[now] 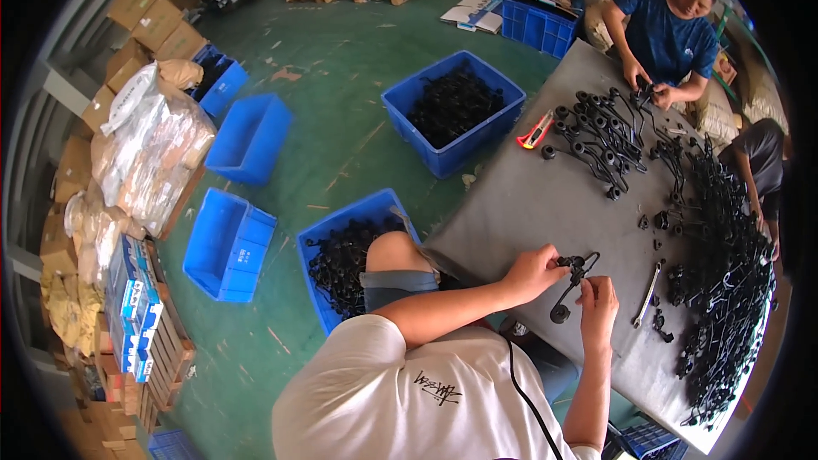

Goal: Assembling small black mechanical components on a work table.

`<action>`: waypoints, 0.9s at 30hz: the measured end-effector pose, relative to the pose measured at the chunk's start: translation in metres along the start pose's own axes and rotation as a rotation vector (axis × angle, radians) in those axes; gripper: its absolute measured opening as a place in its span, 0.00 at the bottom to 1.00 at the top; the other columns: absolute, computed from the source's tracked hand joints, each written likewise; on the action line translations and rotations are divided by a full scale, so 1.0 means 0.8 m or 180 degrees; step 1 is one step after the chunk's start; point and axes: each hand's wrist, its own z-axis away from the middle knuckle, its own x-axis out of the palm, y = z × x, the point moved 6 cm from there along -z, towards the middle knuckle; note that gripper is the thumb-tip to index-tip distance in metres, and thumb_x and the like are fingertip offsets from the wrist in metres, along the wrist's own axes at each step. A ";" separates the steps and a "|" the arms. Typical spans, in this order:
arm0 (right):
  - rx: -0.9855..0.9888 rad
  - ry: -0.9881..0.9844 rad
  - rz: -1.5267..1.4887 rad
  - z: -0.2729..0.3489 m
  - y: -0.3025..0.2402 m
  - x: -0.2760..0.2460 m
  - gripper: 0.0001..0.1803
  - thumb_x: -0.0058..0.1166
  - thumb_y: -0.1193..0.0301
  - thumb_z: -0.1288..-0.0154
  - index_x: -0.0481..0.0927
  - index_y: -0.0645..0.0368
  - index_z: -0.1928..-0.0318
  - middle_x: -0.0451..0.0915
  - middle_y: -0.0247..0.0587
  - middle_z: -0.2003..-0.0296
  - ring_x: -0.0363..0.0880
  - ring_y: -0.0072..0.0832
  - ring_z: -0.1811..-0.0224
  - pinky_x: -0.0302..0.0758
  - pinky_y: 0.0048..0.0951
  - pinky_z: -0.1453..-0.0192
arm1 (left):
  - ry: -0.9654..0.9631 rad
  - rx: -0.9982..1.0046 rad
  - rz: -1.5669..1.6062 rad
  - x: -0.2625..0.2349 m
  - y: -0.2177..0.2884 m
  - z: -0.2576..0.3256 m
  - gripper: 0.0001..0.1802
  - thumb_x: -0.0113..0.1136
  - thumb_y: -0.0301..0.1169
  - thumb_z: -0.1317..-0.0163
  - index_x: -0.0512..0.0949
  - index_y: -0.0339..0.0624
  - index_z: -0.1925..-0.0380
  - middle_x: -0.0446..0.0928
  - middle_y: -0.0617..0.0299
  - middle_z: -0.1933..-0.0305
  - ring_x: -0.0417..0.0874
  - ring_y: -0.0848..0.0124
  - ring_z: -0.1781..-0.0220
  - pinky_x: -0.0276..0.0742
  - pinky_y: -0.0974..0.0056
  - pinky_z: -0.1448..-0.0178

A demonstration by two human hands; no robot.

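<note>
Over the near edge of the grey table, my left hand (533, 273) pinches a black plastic part with a thin bent arm and a round end (560, 313). My right hand (599, 307) is closed with its fingertips against the same part from the other side. A silver wrench (649, 293) lies to the right of my right hand. Beyond it, a big heap of black bent-arm parts (724, 290) covers the table's right side. Farther off, a group of similar black parts (601, 136) lies near a red and yellow utility knife (535, 131).
Across the grey table (511, 204), a person in a blue shirt (665, 30) handles a black part; another person's arm (748, 179) reaches the heap. Blue bins of black parts (454, 111) (354, 264) stand left of the table. Two more blue bins (249, 138) (228, 243) sit farther left.
</note>
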 end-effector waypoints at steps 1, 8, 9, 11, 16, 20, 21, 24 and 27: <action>0.0175 -0.0026 0.0053 0.000 0.005 0.002 0.09 0.51 0.72 0.23 0.74 0.63 0.63 0.77 0.42 0.72 0.76 0.27 0.76 0.74 0.31 0.69 | 0.0046 0.0006 -0.0013 -0.002 0.000 0.001 0.15 0.69 0.35 0.36 0.76 0.34 0.62 0.85 0.51 0.69 0.88 0.66 0.66 0.81 0.62 0.62; -0.0726 0.0901 0.0689 0.005 -0.007 0.003 0.17 0.43 0.63 0.20 0.73 0.64 0.62 0.73 0.46 0.72 0.72 0.41 0.71 0.71 0.41 0.64 | 0.0080 0.0055 0.0136 -0.001 -0.003 -0.002 0.15 0.70 0.33 0.37 0.76 0.33 0.62 0.85 0.48 0.67 0.89 0.61 0.66 0.82 0.60 0.60; -0.0750 0.0881 0.0669 0.005 -0.015 0.004 0.17 0.43 0.63 0.20 0.73 0.64 0.62 0.73 0.46 0.72 0.72 0.41 0.71 0.71 0.41 0.64 | 0.0115 0.0052 0.0124 -0.002 -0.003 -0.001 0.15 0.70 0.33 0.37 0.76 0.33 0.62 0.85 0.48 0.67 0.89 0.61 0.66 0.82 0.60 0.60; -0.0658 0.0428 0.0763 0.006 -0.022 0.015 0.13 0.48 0.65 0.23 0.74 0.64 0.60 0.75 0.48 0.69 0.75 0.42 0.68 0.72 0.40 0.62 | 0.0085 -0.0007 0.0006 -0.004 -0.004 0.000 0.15 0.70 0.33 0.37 0.76 0.32 0.61 0.85 0.48 0.67 0.89 0.61 0.65 0.82 0.60 0.61; 0.0403 0.0387 -0.0244 0.008 0.029 0.008 0.31 0.36 0.51 0.18 0.74 0.63 0.72 0.72 0.36 0.80 0.69 0.22 0.80 0.67 0.30 0.75 | -0.0021 0.0010 0.0143 0.007 -0.004 0.002 0.17 0.69 0.35 0.37 0.75 0.32 0.62 0.84 0.47 0.68 0.87 0.60 0.66 0.80 0.57 0.62; 0.1029 -0.0801 -0.0913 0.012 0.040 0.024 0.30 0.36 0.51 0.18 0.74 0.63 0.70 0.73 0.36 0.77 0.68 0.22 0.78 0.66 0.29 0.75 | 0.0137 0.0013 0.0095 0.002 -0.007 0.000 0.17 0.69 0.36 0.37 0.75 0.32 0.63 0.84 0.46 0.68 0.87 0.59 0.66 0.80 0.57 0.62; 0.1009 -0.0807 -0.0919 0.012 0.039 0.026 0.30 0.36 0.51 0.18 0.74 0.63 0.70 0.73 0.36 0.77 0.68 0.22 0.78 0.66 0.29 0.75 | 0.0213 0.0083 0.0131 0.002 -0.007 -0.002 0.18 0.70 0.36 0.39 0.75 0.32 0.64 0.83 0.45 0.69 0.87 0.55 0.67 0.80 0.56 0.62; -0.0173 0.0493 0.0190 0.004 -0.003 0.003 0.21 0.43 0.59 0.19 0.73 0.64 0.66 0.69 0.39 0.77 0.70 0.31 0.73 0.68 0.34 0.68 | 0.0305 0.0156 0.0229 0.002 -0.007 -0.002 0.18 0.71 0.36 0.40 0.75 0.32 0.65 0.82 0.44 0.70 0.86 0.51 0.67 0.79 0.54 0.63; -0.0419 0.0141 0.0651 0.000 -0.002 0.013 0.17 0.47 0.64 0.21 0.71 0.65 0.65 0.69 0.42 0.74 0.69 0.35 0.72 0.67 0.37 0.65 | 0.0289 0.0148 0.0279 0.003 -0.008 -0.003 0.18 0.71 0.35 0.40 0.75 0.31 0.65 0.82 0.43 0.70 0.87 0.51 0.67 0.79 0.53 0.63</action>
